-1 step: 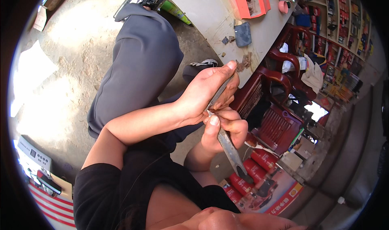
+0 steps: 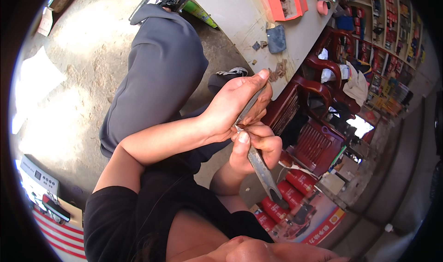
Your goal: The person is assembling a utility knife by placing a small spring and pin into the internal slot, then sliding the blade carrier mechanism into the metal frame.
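Note:
My left hand (image 2: 244,98) is closed around a narrow grey metal strip (image 2: 251,106), its thumb stretched along the top. Just below it, my right hand (image 2: 258,149) pinches a flat grey metal tool (image 2: 263,172) between thumb and fingers. That tool's wide end slants down to the right, and its narrow bright tip meets the lower end of the strip at my left palm. Fingers hide most of the contact, so I cannot tell whether strip and tool are one piece. Both hands touch each other, raised in front of my body.
Beyond my hands stands a pale table (image 2: 235,17) with an orange-red tray (image 2: 286,6), a dark flat block (image 2: 276,39) and brown scraps (image 2: 278,71). Dark red wooden chairs (image 2: 316,142) stand to the right, near red containers (image 2: 290,195) and stocked shelves (image 2: 387,26).

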Demonstrator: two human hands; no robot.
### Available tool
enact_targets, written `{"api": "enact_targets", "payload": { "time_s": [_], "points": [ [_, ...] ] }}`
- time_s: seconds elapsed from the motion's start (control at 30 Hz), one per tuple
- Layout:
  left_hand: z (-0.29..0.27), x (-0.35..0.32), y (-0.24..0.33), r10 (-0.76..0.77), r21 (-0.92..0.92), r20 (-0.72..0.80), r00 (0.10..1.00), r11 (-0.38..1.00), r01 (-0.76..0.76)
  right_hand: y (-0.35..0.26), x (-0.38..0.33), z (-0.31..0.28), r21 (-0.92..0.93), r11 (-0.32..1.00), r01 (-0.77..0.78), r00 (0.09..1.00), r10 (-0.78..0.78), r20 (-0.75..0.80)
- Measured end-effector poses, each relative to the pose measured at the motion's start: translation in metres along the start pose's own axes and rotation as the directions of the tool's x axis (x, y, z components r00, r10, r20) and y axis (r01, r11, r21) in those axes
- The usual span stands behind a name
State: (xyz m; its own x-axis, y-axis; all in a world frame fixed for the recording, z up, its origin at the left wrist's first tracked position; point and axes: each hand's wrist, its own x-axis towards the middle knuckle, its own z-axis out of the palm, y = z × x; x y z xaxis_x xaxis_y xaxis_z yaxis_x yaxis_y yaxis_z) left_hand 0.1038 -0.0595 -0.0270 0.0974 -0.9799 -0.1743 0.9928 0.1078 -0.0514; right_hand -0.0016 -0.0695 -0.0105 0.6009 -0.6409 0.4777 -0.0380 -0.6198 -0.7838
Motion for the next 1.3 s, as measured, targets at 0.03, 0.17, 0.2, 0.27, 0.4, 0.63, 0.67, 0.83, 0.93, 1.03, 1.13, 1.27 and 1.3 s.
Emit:
{"api": "enact_targets", "payload": {
  "time_s": [0.03,0.17,0.2,0.27,0.4,0.63,0.67,0.83,0.93,1.03,1.13,1.27,1.3],
  "points": [
    [0.000,0.000,0.000,0.007,0.007,-0.001,1.000,1.000,-0.007,-0.001,0.000,-0.001,-0.003,1.000,-0.005,1.000,0.005,0.023],
    [0.000,-0.001,0.000,0.012,0.039,0.024,1.000,0.999,-0.013,-0.002,-0.004,-0.001,0.047,0.999,-0.013,1.000,0.011,0.024],
    [0.001,-0.002,0.000,-0.003,0.037,0.047,0.999,0.999,0.001,-0.002,-0.005,0.002,0.095,0.995,-0.013,0.999,0.016,-0.032],
    [0.003,-0.002,0.001,-0.008,0.069,0.033,0.999,0.998,0.005,0.000,-0.005,0.004,0.122,0.992,0.012,0.995,0.000,-0.096],
    [0.001,-0.001,-0.003,0.032,0.113,0.021,0.999,0.993,-0.035,-0.001,-0.004,0.003,0.103,0.994,0.035,0.996,-0.027,-0.087],
    [0.001,-0.001,-0.001,0.028,0.123,0.027,0.999,0.992,-0.031,-0.003,-0.002,0.009,0.048,0.999,0.014,0.995,-0.009,-0.104],
    [0.000,-0.001,-0.001,0.031,0.122,0.026,0.999,0.992,-0.034,-0.003,-0.003,0.006,0.084,0.996,0.019,0.997,-0.013,-0.080],
    [0.000,-0.001,-0.002,0.034,0.115,0.021,0.999,0.993,-0.036,-0.002,-0.003,0.005,0.051,0.999,0.006,0.998,-0.003,-0.062],
    [-0.001,-0.001,-0.002,0.026,0.100,0.017,1.000,0.995,-0.027,-0.003,-0.002,0.005,0.035,0.999,0.012,0.998,-0.010,-0.061],
    [0.001,-0.002,0.000,0.021,0.084,0.017,1.000,0.996,-0.023,-0.001,-0.003,0.004,-0.007,0.999,0.040,0.998,-0.040,-0.048],
    [0.001,-0.002,0.001,0.016,0.052,0.024,1.000,0.999,-0.017,-0.001,-0.001,0.001,-0.019,0.999,0.042,0.999,-0.043,-0.006],
    [0.001,-0.002,0.001,0.018,0.032,0.021,1.000,0.999,-0.019,-0.003,-0.001,0.000,-0.013,1.000,0.010,1.000,-0.010,0.002],
    [0.001,-0.002,0.001,0.018,0.026,0.017,1.000,0.999,-0.018,-0.003,-0.001,0.002,-0.018,1.000,-0.002,0.999,0.002,-0.034]
  ]
}}
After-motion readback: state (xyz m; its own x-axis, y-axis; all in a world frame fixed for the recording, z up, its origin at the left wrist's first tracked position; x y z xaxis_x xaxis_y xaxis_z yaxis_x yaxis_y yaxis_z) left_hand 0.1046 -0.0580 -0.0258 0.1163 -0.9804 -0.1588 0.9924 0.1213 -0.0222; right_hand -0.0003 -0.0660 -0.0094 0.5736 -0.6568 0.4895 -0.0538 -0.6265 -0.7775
